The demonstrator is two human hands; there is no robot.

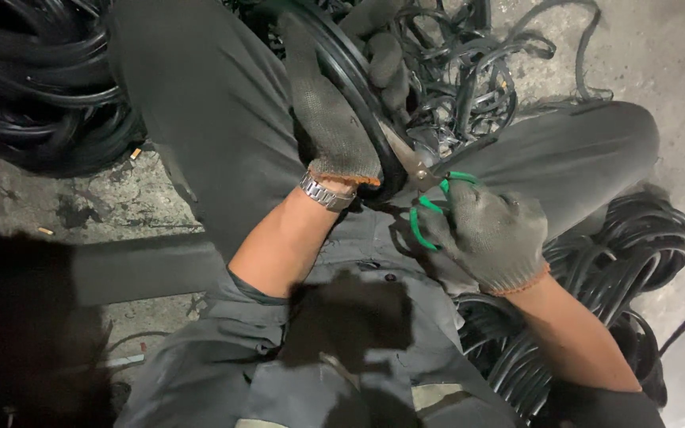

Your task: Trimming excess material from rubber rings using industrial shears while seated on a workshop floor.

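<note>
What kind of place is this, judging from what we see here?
Probably a rough workshop or recycling yard: a stained concrete floor, piles of black rubber hoops, and gloved hands cutting a rubber ring with green-handled scissors.

Left hand (334, 119) gripping black rubber ring (356, 87); right hand (491, 234) closing green-handled scissors (426, 190) against it, over lap.

A rough workshop or salvage yard, seen from above a seated worker. The floor (660, 47) is bare, stained, gritty concrete. Heaps of black rubber hoops (33, 87) and cut rubber strips (477, 71) lie piled on all sides. The worker wears grey work clothes and knitted gloves.
</note>
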